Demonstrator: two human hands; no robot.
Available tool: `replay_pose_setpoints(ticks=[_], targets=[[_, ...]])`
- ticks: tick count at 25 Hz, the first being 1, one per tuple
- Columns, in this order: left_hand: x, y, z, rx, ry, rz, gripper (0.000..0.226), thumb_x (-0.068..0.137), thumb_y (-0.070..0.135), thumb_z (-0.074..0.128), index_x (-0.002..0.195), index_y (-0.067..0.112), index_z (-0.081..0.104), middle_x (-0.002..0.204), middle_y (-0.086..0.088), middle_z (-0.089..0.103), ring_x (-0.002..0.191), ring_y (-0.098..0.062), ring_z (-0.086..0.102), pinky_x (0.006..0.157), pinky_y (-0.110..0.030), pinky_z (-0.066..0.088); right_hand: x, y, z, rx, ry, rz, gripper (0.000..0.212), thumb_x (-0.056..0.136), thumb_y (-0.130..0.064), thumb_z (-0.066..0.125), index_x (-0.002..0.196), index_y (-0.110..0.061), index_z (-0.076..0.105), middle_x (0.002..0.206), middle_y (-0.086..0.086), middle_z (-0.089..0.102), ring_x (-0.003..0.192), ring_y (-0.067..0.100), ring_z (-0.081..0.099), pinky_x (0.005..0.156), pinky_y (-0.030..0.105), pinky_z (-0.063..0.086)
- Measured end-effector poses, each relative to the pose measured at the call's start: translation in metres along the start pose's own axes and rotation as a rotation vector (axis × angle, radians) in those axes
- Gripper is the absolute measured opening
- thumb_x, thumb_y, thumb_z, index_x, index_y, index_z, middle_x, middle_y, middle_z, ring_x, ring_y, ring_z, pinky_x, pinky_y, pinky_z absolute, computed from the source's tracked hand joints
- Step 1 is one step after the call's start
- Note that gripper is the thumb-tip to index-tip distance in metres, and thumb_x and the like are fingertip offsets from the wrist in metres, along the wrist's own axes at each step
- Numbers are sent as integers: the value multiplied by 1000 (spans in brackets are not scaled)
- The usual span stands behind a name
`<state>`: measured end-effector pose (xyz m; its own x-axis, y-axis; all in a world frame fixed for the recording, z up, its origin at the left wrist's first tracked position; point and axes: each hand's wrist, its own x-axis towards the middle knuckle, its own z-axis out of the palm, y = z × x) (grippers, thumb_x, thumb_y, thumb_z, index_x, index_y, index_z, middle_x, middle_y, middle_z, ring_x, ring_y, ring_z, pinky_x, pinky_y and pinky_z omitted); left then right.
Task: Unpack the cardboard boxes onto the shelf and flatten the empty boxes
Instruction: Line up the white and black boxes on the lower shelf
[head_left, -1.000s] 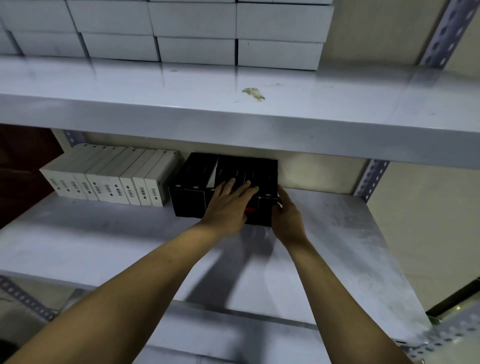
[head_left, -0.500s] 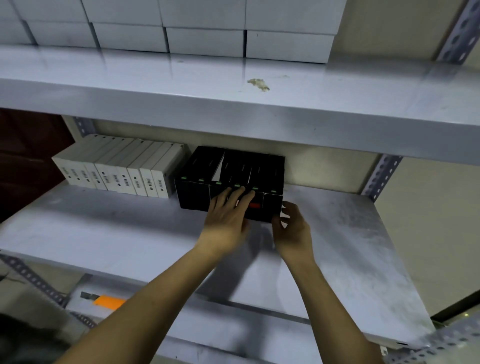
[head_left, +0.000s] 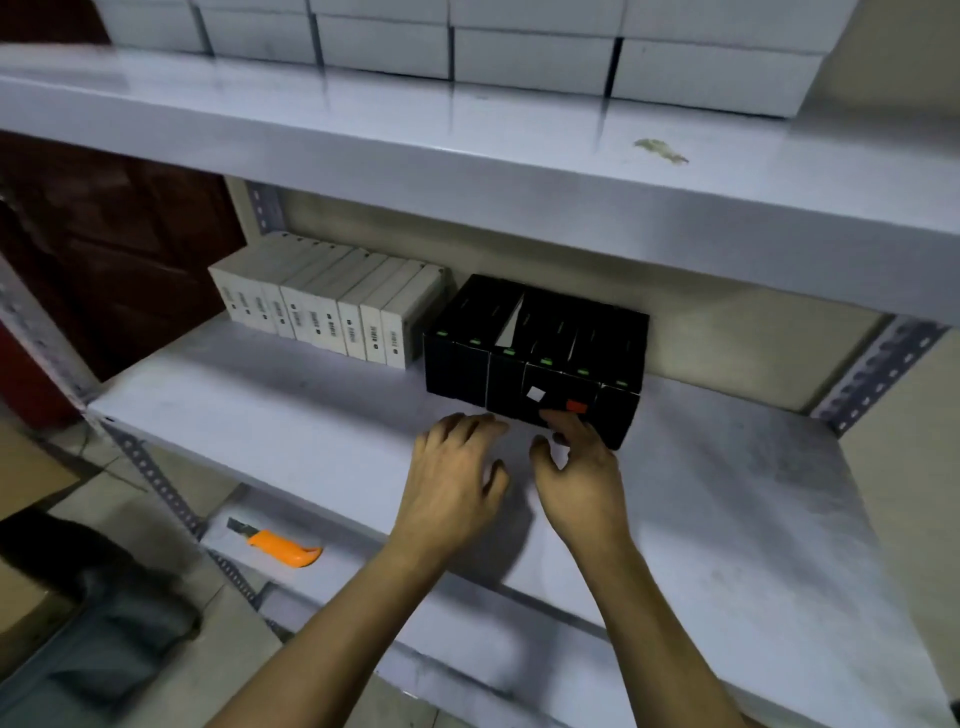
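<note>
While the black boxes (head_left: 535, 358) stood in a row toward the shelf's (head_left: 727, 519) rear edge, the right hand's (head_left: 582, 483) fingertips touched their front; the left hand (head_left: 452, 483) hovered just before them, its grip loose, holding nothing.

A grey metal shelf (head_left: 260, 410) carries a row of white boxes (head_left: 332, 317) just beside black boxes (head_left: 535, 353); an orange knife (head_left: 280, 545) lies on the lower shelf (head_left: 363, 577)

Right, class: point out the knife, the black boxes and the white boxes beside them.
knife (head_left: 284, 550): head view, orange handle.
black boxes (head_left: 540, 353): head view, top of the row.
white boxes (head_left: 332, 306): head view, middle of the row.
</note>
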<state>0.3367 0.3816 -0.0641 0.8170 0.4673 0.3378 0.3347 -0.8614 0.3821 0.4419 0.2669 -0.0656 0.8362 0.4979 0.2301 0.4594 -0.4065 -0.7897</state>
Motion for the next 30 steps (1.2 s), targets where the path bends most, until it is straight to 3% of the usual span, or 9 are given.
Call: replay_pose_setpoints(ticks=[4, 8, 13, 17, 22, 27, 30], targets=[[-22, -31, -18, -9, 23, -99, 52, 94, 47, 32, 137, 27, 54, 142, 7, 54, 133, -19, 44, 108, -35, 33, 0, -25, 29, 27, -68, -70, 38, 98, -20, 59, 136, -26, 60, 134, -6, 62, 121, 13, 58, 92, 19, 41], [-38, -67, -46, -48, 87, -233, 39, 99, 37, 47, 136, 29, 54, 140, 10, 55, 132, -17, 43, 108, -33, 30, -4, -55, 67, 82, -141, -128, 34, 97, -20, 59, 131, -24, 63, 131, -5, 65, 120, 13, 59, 94, 24, 44], [-59, -113, -76, -69, 148, -366, 39, 98, 32, 52, 137, 28, 55, 138, 10, 57, 131, -17, 42, 107, -32, 32, -11, -97, 118, 117, -226, -188, 33, 96, -20, 59, 128, -26, 64, 125, -7, 65, 116, 10, 59, 98, 34, 52], [-77, -158, -103, -53, 188, -452, 39, 96, 31, 54, 135, 27, 56, 134, 8, 60, 126, -19, 48, 105, -34, 37, -19, -136, 162, 127, -301, -232, 29, 97, -20, 59, 125, -27, 64, 120, -13, 61, 105, 3, 56, 92, 28, 53], [-111, -223, -139, -12, 234, -567, 37, 96, 28, 54, 133, 30, 56, 134, 13, 59, 120, -13, 47, 97, -21, 28, -36, -190, 233, 180, -410, -292, 29, 97, -19, 59, 124, -29, 64, 119, -13, 63, 94, -3, 56, 84, 21, 48], [-151, -280, -177, -3, 273, -690, 37, 97, 30, 54, 134, 35, 52, 133, 17, 56, 120, -7, 42, 100, -25, 33, -65, -241, 303, 166, -535, -383, 27, 95, -20, 61, 121, -26, 65, 112, -12, 63, 101, 4, 57, 81, 8, 40], [-179, -315, -200, 9, 302, -755, 37, 97, 31, 54, 134, 35, 52, 130, 17, 57, 117, -8, 44, 104, -31, 40, -85, -272, 343, 182, -604, -414, 29, 95, -24, 60, 123, -30, 65, 118, -10, 66, 106, 8, 61, 88, 21, 48]])
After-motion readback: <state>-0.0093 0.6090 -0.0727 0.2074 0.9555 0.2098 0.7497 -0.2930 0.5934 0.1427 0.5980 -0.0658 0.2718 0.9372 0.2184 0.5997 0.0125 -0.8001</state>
